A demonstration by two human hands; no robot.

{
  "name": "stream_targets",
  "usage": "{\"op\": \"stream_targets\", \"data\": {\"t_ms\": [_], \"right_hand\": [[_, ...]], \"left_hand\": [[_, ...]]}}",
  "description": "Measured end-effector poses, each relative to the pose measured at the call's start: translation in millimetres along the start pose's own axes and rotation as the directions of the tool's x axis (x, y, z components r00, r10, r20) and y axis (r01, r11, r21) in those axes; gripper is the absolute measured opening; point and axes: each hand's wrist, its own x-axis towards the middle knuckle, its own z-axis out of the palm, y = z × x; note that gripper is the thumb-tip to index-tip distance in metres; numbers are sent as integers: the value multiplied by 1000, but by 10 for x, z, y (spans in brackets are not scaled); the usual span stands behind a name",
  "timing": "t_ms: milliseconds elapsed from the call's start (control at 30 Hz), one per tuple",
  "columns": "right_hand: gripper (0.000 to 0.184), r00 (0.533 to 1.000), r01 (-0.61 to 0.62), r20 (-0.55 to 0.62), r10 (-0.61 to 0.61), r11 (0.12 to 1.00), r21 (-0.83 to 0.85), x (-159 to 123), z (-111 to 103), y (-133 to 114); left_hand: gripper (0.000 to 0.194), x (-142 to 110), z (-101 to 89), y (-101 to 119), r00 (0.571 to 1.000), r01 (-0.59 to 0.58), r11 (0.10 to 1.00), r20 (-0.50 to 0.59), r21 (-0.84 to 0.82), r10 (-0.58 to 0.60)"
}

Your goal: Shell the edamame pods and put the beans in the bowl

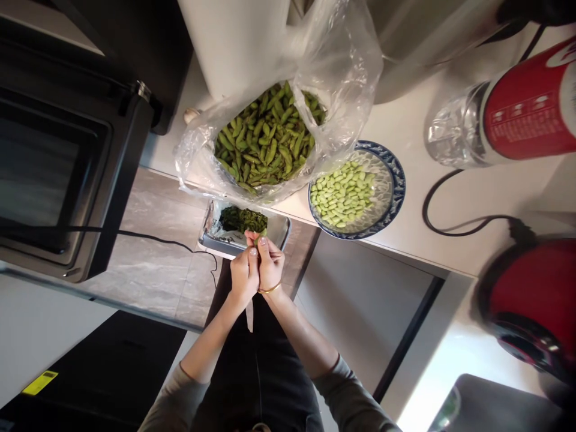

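Observation:
My left hand (pixel 244 273) and my right hand (pixel 270 267) are pressed side by side, low in front of the counter. The fingers of both are closed on a green edamame pod (pixel 263 234), mostly hidden by the thumbs and fingertips. Just beyond the fingertips is a metal bin (pixel 282 231) with a plastic liner, holding dark green empty-looking pods (pixel 240 219). On the counter above, an open clear plastic bag (pixel 348 66) is full of edamame pods (pixel 270 141). Shelled beans (pixel 342 192) lie in a blue-and-white patterned dish (pixel 393 174) beside the bag.
A dark oven-like appliance (pixel 49 174) stands at left, with a thin cord (pixel 153 240) trailing near the bin. A red-labelled clear container (pixel 526 108), a black cable (pixel 432 204) and a red appliance (pixel 535 306) are on the right. The counter edge (pixel 292 216) runs past the dish.

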Motion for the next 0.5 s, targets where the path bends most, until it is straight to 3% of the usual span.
{"op": "stream_targets", "data": {"t_ms": [200,367,500], "right_hand": [[23,993,113,-24,-113,994,-16,-13,75,-86],[25,979,198,72,-189,967,-157,-33,75,-111],[27,967,226,159,-200,960,-164,-39,53,-119]], "left_hand": [[43,60,-7,172,986,165,956,75,-244,-151],[38,88,-27,188,970,243,901,79,-358,-231],[38,105,16,234,929,332,722,78,-607,-361]]}}
